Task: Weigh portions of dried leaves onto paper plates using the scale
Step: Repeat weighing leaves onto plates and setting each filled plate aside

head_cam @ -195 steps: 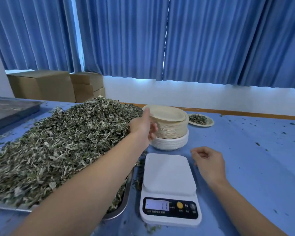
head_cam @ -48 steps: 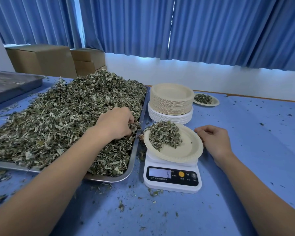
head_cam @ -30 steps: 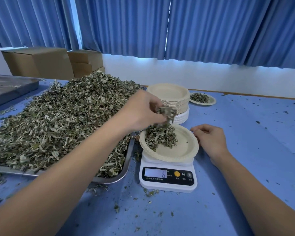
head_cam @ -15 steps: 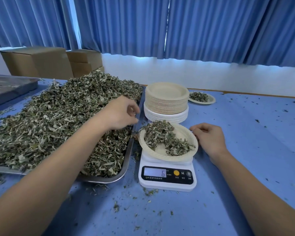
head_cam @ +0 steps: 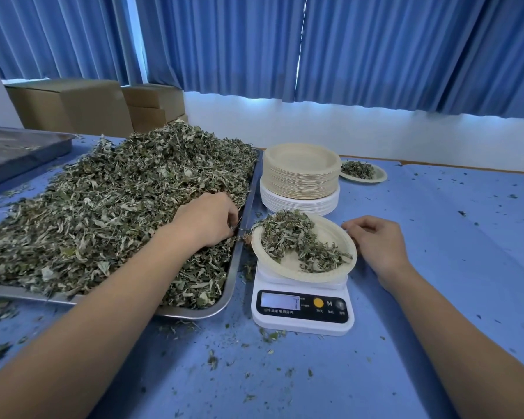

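While white digital scale point(head_cam: 303, 309), marked "M", carries leaf-filled beige paper plate point(head_cam: 330, 234) mid-frame | left hand point(head_cam: 208, 220) grasps dried green leaves point(head_cam: 103, 207) at steel tray's point(head_cam: 194, 313) right edge | right hand point(head_cam: 375, 246) relaxed beside plate rim | blue tabletop point(head_cam: 466, 222) open at right

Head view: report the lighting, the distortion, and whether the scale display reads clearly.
Head view: daylight glows under the curtains, light on the table even and soft; wide-angle lens bows the folds near the edges; scale display pale, its digit faint, perhaps 7.
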`<control>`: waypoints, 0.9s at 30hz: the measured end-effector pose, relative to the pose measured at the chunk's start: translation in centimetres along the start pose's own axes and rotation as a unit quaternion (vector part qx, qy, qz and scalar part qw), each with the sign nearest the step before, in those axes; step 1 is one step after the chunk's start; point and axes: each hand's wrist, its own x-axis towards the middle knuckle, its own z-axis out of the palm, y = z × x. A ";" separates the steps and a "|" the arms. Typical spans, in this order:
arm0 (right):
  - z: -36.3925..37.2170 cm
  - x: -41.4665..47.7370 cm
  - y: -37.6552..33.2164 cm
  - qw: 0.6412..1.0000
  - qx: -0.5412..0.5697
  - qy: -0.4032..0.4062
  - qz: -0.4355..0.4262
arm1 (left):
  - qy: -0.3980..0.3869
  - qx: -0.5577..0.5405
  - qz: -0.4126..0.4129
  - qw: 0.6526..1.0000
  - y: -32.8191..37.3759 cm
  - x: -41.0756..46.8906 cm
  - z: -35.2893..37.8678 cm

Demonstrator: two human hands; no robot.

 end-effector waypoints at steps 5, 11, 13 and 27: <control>-0.8 0.4 -0.5 0.999 0.016 -0.032 0.012 | 0.068 -0.083 0.012 0.994 0.6 -0.3 -0.1; -3.3 0.1 -1.8 0.976 0.024 -0.211 0.043 | 0.128 -0.079 0.065 0.986 2.0 -0.8 -0.2; -3.5 -0.3 -2.1 0.967 0.021 -0.249 0.045 | 0.093 -0.081 0.071 0.990 2.4 -0.9 0.2; -7.0 1.5 -3.0 0.981 0.047 -0.187 0.033 | 0.041 -0.257 0.054 0.964 8.7 1.8 -1.0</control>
